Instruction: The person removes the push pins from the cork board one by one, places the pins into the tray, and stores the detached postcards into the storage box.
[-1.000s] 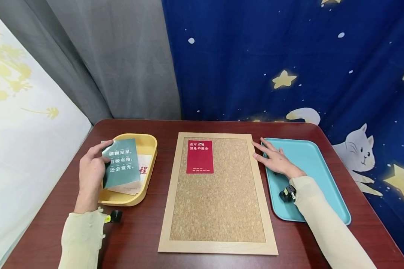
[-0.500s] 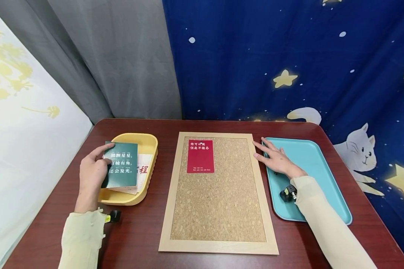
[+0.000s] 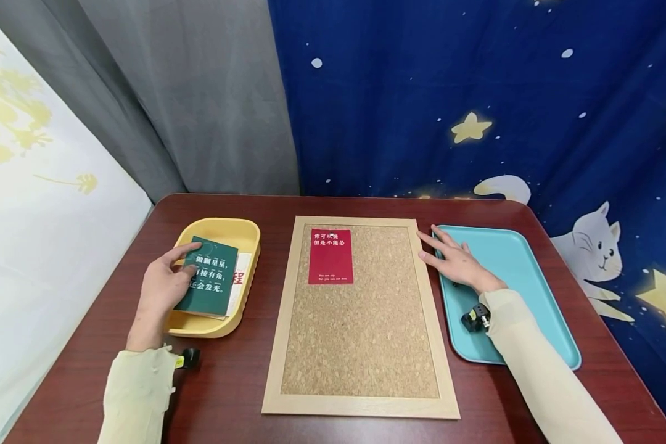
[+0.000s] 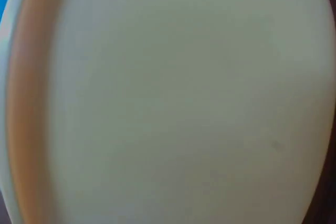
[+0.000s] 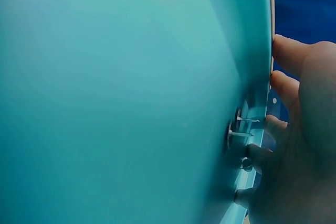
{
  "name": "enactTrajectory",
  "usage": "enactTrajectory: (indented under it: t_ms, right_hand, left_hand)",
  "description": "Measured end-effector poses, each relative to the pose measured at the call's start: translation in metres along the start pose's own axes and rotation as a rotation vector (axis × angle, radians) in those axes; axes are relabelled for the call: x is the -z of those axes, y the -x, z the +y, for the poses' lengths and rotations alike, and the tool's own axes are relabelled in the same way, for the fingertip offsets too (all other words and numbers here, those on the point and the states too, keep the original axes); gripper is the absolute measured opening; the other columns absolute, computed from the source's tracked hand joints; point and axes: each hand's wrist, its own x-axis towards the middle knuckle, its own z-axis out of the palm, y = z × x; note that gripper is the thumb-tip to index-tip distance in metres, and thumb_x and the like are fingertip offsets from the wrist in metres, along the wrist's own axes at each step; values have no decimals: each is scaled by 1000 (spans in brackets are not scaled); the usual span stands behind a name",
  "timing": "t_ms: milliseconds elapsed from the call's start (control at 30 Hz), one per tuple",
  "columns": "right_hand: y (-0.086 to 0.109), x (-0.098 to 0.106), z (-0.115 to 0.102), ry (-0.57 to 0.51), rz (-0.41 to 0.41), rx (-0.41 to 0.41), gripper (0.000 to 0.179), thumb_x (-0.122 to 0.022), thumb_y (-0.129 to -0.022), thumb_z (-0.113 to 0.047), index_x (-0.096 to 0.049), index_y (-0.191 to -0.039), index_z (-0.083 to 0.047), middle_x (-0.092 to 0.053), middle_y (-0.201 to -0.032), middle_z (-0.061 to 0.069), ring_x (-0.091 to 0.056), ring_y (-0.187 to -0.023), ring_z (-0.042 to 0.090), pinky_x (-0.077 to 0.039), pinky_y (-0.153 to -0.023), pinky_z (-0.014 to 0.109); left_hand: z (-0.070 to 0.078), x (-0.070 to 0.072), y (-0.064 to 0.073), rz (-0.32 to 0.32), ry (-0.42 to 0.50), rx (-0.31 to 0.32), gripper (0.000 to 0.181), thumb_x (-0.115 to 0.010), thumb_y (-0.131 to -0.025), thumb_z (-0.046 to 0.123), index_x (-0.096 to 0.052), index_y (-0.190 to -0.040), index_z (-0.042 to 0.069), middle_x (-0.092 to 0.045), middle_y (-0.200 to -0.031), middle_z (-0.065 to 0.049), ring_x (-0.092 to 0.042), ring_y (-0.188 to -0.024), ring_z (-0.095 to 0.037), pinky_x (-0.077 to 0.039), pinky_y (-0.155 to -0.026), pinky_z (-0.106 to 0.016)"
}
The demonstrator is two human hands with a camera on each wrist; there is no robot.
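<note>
Green card [image 3: 213, 280]: thin, flat, rectangular, dark teal-green face, three lines of white Chinese characters, face up toward the head camera. Text is right way up, rotated slightly clockwise, so the lines slope down to the right. Long axis runs mostly up-down in the frame, top end leaning right, bottom end leaning left; top edge points at the far side of the counter [image 3: 224, 394]. Location: left of the frame, just below mid-height, over the yellow tray [image 3: 251, 231], overlapping a white card [image 3: 242, 264] with red characters that shows along its right edge. Can't tell if the two touch. Left hand [image 3: 165, 283] has a narrow grip on the green card's left side, index finger and thumb both showing on the face. Left wrist view is a pale blur, unreadable. Right hand [image 3: 457, 265]: grip wide, fingers extended, fingertips at the right edge of the corkboard [image 3: 361, 339], thing-free. Red card [image 3: 330, 262] sits at the board's upper left, white text, long axis up-down, pin [image 3: 331, 234] near its top edge. Blue tray [image 3: 507, 262] under the right forearm; right wrist view shows pins [image 5: 240, 134] near its wall.
</note>
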Motion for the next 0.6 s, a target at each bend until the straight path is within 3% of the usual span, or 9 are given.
enactTrajectory:
  t_ms: [133, 300, 600]
  right_hand:
    - [0, 0, 1, -1, 2, 1, 68, -47, -108, -55, -22, -167, -31, 2, -178, 9, 4, -164, 41, 13, -124, 74]
    - [0, 0, 1, -4, 0, -4, 68, -47, -108, -55, -23, -167, -32, 2, -178, 9, 5, -164, 40, 13, -124, 73]
    - [0, 0, 0, 1, -1, -7, 68, -46, -108, -54, -22, -167, -32, 2, -178, 8, 4, -164, 40, 13, -124, 73]
  left_hand:
    - [0, -2, 1, -25, -15, -6, 49, -52, -105, 8, -53, -153, 16, -54, -143, -28, -59, -93, -26, -51, -57, -25]
    - [-3, -4, -1, -57, -22, -12, 49, -53, -106, 9, -52, -154, 16, -51, -145, -29, -59, -97, -30, -52, -57, -26]
    - [-6, -6, -3, -93, -68, -49, 48, -56, -106, 12, -52, -153, 15, -53, -140, -29, -59, -90, -28, -50, -59, -27]
